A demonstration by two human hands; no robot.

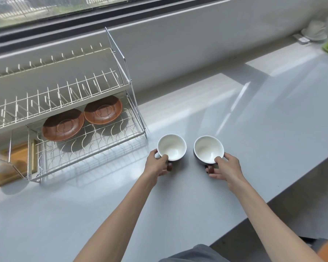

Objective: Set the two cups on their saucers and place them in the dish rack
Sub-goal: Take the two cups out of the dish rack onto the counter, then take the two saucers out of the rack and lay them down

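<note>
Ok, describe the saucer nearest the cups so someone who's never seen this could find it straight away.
Start at the wire dish rack left of the counter and look at its lower shelf, where two brown saucers lie flat. The one you want sits toward the rack's right end, further back. Its neighbour lies left and nearer the front edge.

- The two-tier dish rack (68, 114) stands on the countertop (235, 148) at about 10 o'clock.
- Two saucers (63, 124) (103, 109) lie side by side on its lower tier, under the upper tier.
- The left cup (171, 147) sits on the countertop at 3 o'clock from the rack's near right corner; the right cup (208, 149) sits just beside it, apart.
- The left hand (158, 164) touches the left cup at 6 o'clock, the right hand (225, 168) the right cup at 5 o'clock.
</note>
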